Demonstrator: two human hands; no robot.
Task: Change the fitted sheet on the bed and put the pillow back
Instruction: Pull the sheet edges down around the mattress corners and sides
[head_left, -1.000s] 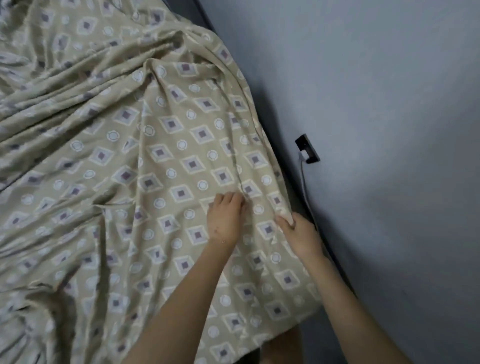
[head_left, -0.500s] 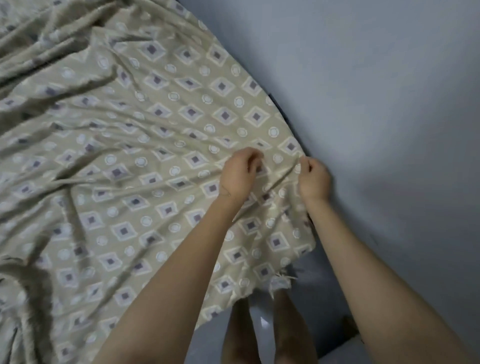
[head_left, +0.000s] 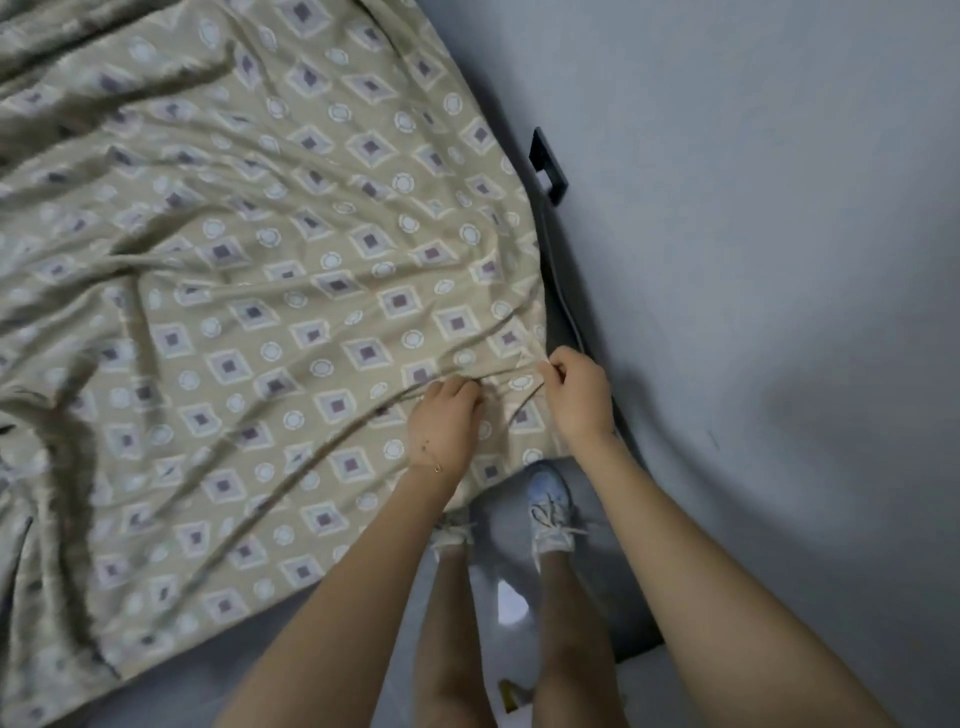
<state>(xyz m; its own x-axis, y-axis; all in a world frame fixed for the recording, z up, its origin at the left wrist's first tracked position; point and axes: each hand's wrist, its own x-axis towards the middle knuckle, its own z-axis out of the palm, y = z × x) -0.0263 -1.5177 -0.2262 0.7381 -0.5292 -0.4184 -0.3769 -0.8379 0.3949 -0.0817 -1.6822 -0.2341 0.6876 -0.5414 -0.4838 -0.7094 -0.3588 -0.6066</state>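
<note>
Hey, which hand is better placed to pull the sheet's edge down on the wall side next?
Probably the right hand: it pinches the sheet at its wall-side edge, closest to the wall. The left hand grips fabric farther in from that edge.

No legible text or labels.

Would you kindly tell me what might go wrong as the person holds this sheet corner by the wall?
The left hand and right hand grip the sheet beside the cable from the black plug; a tug might snag it. The sheet's edge hangs over the left shoe, so a step could tread on it and trip the person.
</note>
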